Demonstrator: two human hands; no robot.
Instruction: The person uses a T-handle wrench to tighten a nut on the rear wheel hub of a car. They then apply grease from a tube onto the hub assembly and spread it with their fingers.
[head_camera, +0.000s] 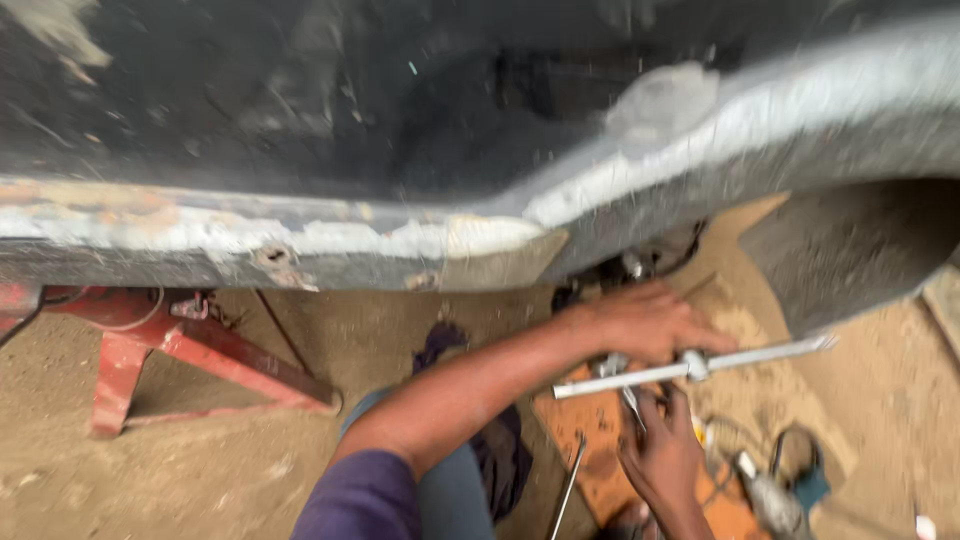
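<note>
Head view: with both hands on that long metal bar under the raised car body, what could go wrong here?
The left hand and right hand grip a long metal bar beneath the car body; a slip could knock knuckles against it. The power tool and its cable lie close by and could snag.

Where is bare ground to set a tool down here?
Bare dirt lies left of the left forearm, in front of the red metal stand. Crowded: around both hands, with the silver metal bar, orange board and grey power tool.

Left arm outstretched, left hand (645, 322) palm down, right hand (662, 448) fingers curled
</note>
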